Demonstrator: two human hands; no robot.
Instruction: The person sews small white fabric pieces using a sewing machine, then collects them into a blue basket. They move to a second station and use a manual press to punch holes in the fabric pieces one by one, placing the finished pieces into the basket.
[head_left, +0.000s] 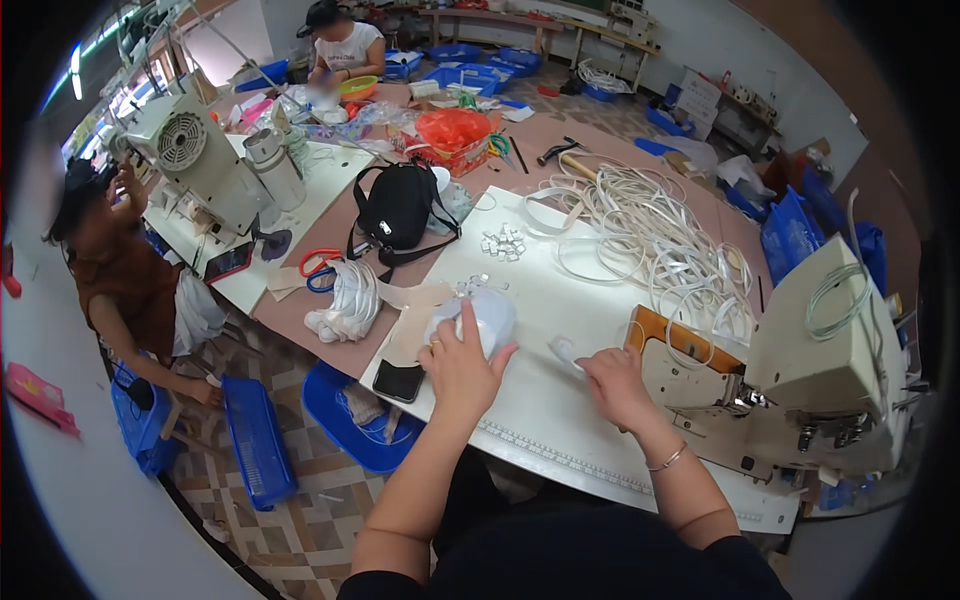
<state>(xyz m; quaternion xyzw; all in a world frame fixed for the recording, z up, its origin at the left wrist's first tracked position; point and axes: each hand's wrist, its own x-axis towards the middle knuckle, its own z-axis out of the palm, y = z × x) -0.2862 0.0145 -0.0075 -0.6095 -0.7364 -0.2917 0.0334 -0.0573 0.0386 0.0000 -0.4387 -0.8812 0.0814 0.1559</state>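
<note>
My left hand (462, 368) lies with its fingers spread on a pale, rounded, translucent thing (503, 312), perhaps a plastic bag or a bowl; I cannot tell which. My right hand (614, 388) is closed in a pinch on a small white strip (563, 348), held over the white sewing table (545, 410). Beyond my left fingers is a small group of shiny metal pieces (468, 286), and a larger pile of metal pieces (503, 242) lies farther back. A beige cloth piece (408, 335) and a black phone (398, 381) are beside my left hand.
A sewing machine (815, 345) stands at the right, near a tangle of white cords (650, 235). A black bag (395, 207), a white cord bundle (350, 300) and scissors (320, 268) lie at the left. Two other people sit farther off; blue baskets (258, 440) stand on the floor.
</note>
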